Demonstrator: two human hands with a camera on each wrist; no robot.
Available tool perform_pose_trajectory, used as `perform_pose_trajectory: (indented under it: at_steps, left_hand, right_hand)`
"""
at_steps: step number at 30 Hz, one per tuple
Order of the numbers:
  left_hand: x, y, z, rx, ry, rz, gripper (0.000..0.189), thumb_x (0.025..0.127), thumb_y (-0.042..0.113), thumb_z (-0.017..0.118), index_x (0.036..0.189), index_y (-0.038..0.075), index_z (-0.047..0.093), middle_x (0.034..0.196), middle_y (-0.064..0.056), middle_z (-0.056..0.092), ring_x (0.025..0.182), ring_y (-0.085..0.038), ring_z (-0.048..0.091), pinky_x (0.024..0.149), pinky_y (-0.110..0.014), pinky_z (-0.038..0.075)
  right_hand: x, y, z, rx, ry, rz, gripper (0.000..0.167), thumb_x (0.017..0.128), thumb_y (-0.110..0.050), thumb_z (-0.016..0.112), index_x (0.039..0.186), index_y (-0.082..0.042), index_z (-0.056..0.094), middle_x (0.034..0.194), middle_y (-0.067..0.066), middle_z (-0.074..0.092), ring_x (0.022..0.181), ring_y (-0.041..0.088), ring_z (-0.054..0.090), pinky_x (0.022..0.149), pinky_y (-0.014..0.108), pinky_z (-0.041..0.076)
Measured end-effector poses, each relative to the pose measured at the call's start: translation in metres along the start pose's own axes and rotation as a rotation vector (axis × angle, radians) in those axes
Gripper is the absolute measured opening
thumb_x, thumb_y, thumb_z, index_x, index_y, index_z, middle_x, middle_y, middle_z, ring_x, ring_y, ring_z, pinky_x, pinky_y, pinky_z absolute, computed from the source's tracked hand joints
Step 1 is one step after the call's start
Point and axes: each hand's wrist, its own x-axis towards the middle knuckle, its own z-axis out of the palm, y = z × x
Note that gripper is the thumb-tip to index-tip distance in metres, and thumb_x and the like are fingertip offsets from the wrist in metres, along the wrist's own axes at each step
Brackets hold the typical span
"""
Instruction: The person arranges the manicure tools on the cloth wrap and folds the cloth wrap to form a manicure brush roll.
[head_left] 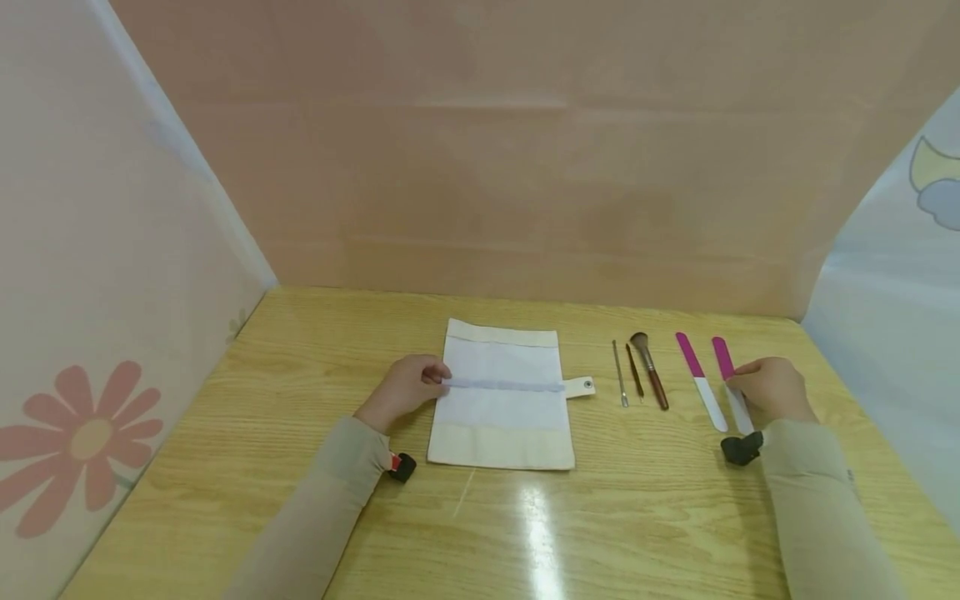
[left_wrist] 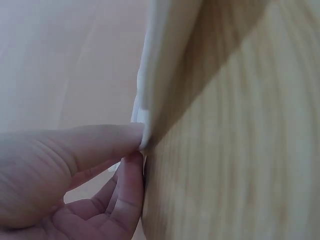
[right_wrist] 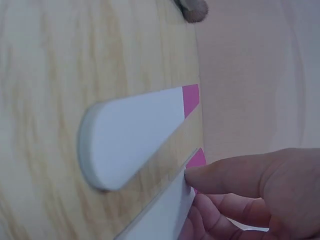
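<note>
A cream and white fabric case (head_left: pixel 498 408) lies unfolded on the table, with a bluish band across its middle and a snap tab (head_left: pixel 580 387) pointing right. At its left edge, my left hand (head_left: pixel 405 385) pinches the fabric between thumb and fingers; the left wrist view shows the case edge (left_wrist: pixel 145 135) at the fingertips. Far to the right, my right hand (head_left: pixel 772 390) grips the outer pink and white nail file (head_left: pixel 723 357) near the middle, thumb on top in the right wrist view. A second nail file (head_left: pixel 701 382) lies beside it, untouched.
Between the case and the files lie a thin metal tool (head_left: pixel 618 373), a slim dark tool (head_left: pixel 634 371) and a makeup brush (head_left: pixel 650 371) with a brown handle. The wooden table (head_left: pixel 300 500) meets a pinkish cloth backdrop (head_left: pixel 525 208) behind and patterned cloths at both sides.
</note>
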Motion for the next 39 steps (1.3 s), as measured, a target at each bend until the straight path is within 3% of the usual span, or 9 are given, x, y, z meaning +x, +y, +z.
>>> perform_pose_trajectory:
  at_steps: [7,12,15,19,24,28,32,39]
  left_hand:
    - [-0.003,-0.004,0.003,0.012,0.018,0.005,0.01,0.091,0.003,0.073,0.1,0.005,0.07,0.091,-0.004,0.063,0.086,-0.018,0.058,0.084,-0.037,0.051]
    - [-0.006,-0.008,0.007,0.0,0.028,0.023,0.01,0.09,0.002,0.074,0.098,0.005,0.07,0.09,-0.003,0.064,0.085,-0.018,0.059,0.082,-0.036,0.052]
    - [-0.006,-0.01,0.007,-0.02,0.03,0.034,0.01,0.09,0.001,0.074,0.098,0.004,0.07,0.091,-0.004,0.065,0.086,-0.018,0.06,0.083,-0.036,0.053]
    - [-0.005,-0.015,0.005,-0.04,0.031,0.037,0.01,0.09,0.001,0.073,0.1,0.004,0.071,0.094,-0.004,0.066,0.088,-0.017,0.061,0.084,-0.036,0.053]
    - [-0.004,-0.019,0.002,-0.03,0.009,0.044,0.011,0.091,0.003,0.074,0.101,0.005,0.071,0.095,-0.004,0.066,0.088,-0.016,0.062,0.084,-0.034,0.053]
    - [-0.006,-0.019,0.0,-0.031,-0.004,0.045,0.011,0.091,0.003,0.073,0.102,0.005,0.07,0.095,-0.004,0.066,0.089,-0.016,0.062,0.085,-0.034,0.053]
    - [-0.008,-0.018,-0.001,-0.036,-0.01,0.055,0.011,0.092,0.003,0.073,0.103,0.005,0.07,0.096,-0.004,0.066,0.089,-0.016,0.062,0.085,-0.035,0.053]
    - [-0.009,-0.018,-0.001,-0.021,0.005,0.058,0.01,0.092,0.003,0.073,0.102,0.005,0.07,0.096,-0.003,0.066,0.089,-0.016,0.062,0.085,-0.035,0.053]
  right_hand:
    - [0.001,0.003,0.001,0.082,-0.029,-0.013,0.043,0.095,-0.017,0.064,0.117,0.019,0.061,0.083,0.011,0.071,0.07,0.014,0.062,0.063,0.028,0.048]
    - [-0.002,0.0,0.005,0.211,-0.017,-0.003,0.048,0.099,-0.019,0.06,0.126,0.02,0.055,0.097,0.017,0.07,0.067,0.005,0.064,0.061,0.024,0.053]
    - [-0.004,-0.007,0.008,0.312,-0.01,0.007,0.052,0.102,-0.024,0.058,0.132,0.018,0.053,0.101,0.009,0.067,0.071,0.002,0.063,0.065,0.024,0.057]
    - [-0.006,-0.024,0.015,0.43,-0.013,0.004,0.057,0.102,-0.029,0.059,0.14,0.013,0.048,0.1,-0.01,0.059,0.078,0.002,0.061,0.073,0.024,0.058]
    - [-0.011,-0.048,0.025,0.541,-0.003,-0.047,0.056,0.103,-0.026,0.059,0.142,0.012,0.046,0.098,-0.016,0.06,0.081,0.002,0.06,0.075,0.021,0.057]
    - [-0.013,-0.064,0.038,0.784,-0.02,-0.103,0.04,0.102,-0.018,0.062,0.133,0.005,0.055,0.092,-0.016,0.066,0.079,0.004,0.062,0.072,0.019,0.056]
    - [-0.016,-0.085,0.05,1.026,-0.068,-0.137,0.026,0.1,-0.013,0.065,0.123,-0.004,0.058,0.097,-0.01,0.07,0.083,0.007,0.065,0.072,0.02,0.056]
    - [-0.023,-0.129,0.069,1.131,-0.108,-0.213,0.023,0.1,-0.014,0.066,0.121,-0.008,0.06,0.1,-0.006,0.067,0.085,0.009,0.06,0.075,0.022,0.054]
